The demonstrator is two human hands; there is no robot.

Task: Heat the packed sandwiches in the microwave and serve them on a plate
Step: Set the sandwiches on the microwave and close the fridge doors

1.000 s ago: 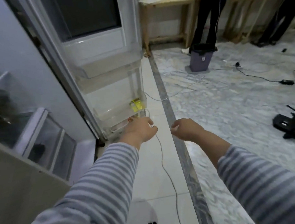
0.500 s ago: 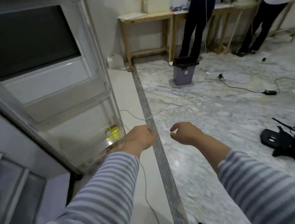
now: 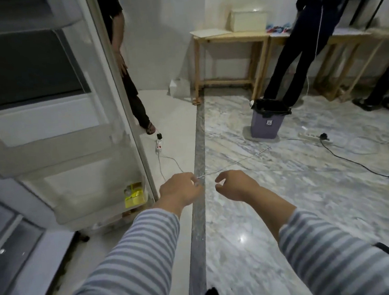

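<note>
Compared with a second ago, view and body have swung right, away from the fridge interior: the open fridge door (image 3: 53,126) now fills the left, and more of the marble floor (image 3: 286,186) and far tables (image 3: 231,38) shows. Left hand (image 3: 181,192) and right hand (image 3: 235,186) stay raised side by side, a small gap between them, fingers loosely curled; neither holds anything. No packed sandwich is visible in either hand or elsewhere in view, nor is a microwave or plate; their whereabouts cannot be told. A yellow packet (image 3: 134,195) sits in the lowest door shelf, just left of the left hand; its contents are unclear. A cable (image 3: 232,164) crosses the floor beyond the hands, and a bin (image 3: 268,123) stands further off. Judged stage: early, sandwiches not yet collected; the turn suggests leaving the fridge empty-handed.
</note>
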